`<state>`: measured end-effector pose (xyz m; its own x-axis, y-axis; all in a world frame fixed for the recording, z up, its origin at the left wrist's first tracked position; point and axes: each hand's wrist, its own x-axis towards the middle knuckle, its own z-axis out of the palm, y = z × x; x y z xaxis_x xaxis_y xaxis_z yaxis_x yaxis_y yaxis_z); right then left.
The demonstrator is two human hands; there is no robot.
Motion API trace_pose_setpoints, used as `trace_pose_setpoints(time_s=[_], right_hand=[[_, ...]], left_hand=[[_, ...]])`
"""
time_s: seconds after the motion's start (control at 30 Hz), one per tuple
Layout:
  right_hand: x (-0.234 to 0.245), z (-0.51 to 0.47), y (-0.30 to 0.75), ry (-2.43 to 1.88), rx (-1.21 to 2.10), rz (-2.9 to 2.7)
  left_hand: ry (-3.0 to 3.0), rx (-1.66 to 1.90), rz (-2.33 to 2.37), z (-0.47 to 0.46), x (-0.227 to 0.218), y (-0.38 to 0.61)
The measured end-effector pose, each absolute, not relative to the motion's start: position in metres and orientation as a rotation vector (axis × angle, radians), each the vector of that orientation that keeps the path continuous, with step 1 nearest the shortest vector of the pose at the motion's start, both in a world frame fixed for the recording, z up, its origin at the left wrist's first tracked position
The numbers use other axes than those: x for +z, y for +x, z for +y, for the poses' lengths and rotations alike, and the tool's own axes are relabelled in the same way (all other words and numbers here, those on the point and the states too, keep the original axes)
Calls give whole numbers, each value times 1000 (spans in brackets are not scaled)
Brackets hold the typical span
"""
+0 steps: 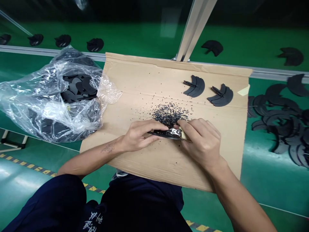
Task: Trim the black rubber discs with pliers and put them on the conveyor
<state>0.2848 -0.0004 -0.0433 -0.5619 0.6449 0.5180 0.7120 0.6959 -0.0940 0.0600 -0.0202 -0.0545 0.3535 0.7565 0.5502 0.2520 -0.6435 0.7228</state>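
Our left fingers (155,125) grip a black part (156,132) at the frame's centre; our right fingers (189,129) close around a metal-headed hand tool (174,131) at its right end. Our forearms (241,196) slant from both lower corners. At left, a clear bag (50,109) holds dark pieces (79,87).

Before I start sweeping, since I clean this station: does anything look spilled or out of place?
Yes: loose black bits lie scattered across the cardboard sheet, thickest just beyond the hands. They look spilled because nothing contains them, unlike the dark pieces gathered in the plastic bag.
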Motion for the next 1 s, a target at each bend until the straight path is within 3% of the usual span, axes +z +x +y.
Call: trace_pose_setpoints(time_s=[0.37, 0.6, 0.7, 1.0], right_hand=[[-37, 1, 288, -908, -183, -2444], [-44, 3, 292, -945, 214, -2329], [-49, 10, 297, -1036, 151, -2277], [-52, 7, 293, -1110, 115, -2424]], left_hand=[[2139, 1336, 819, -21, -58, 60], [2078, 1313, 821, -20, -53, 65], [1983, 1181, 1006, -15, -42, 55], [2368, 732, 1626, 139, -3, -10]])
